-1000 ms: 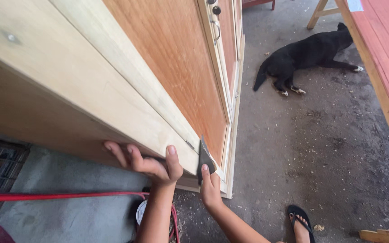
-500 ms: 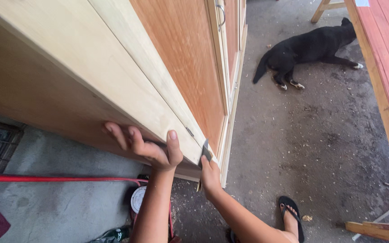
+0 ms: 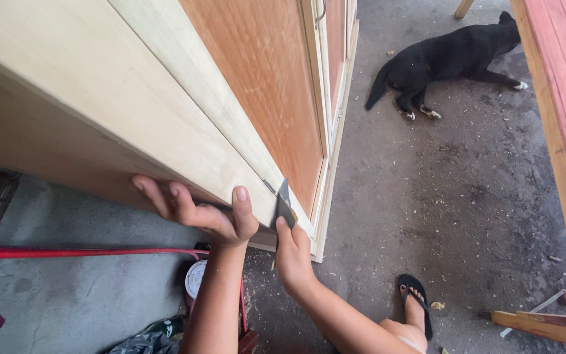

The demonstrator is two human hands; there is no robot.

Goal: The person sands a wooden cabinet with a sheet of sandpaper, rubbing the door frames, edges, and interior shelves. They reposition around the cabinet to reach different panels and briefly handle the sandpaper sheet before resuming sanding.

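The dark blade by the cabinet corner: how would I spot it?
Start at the big pale wooden cabinet with orange-brown panels and follow its lower edge to the near corner. There the right hand presses a small scraper against the wood. It is the only thin, dark, flat piece there.

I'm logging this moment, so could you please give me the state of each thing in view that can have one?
Left hand: open, gripping the cabinet's lower edge.
Right hand: closed around the scraper.
Scraper: held upright, blade against the cabinet corner.
Wooden cabinet: doors shut.
Black dog: lying on the floor.
Sandal: worn on foot.
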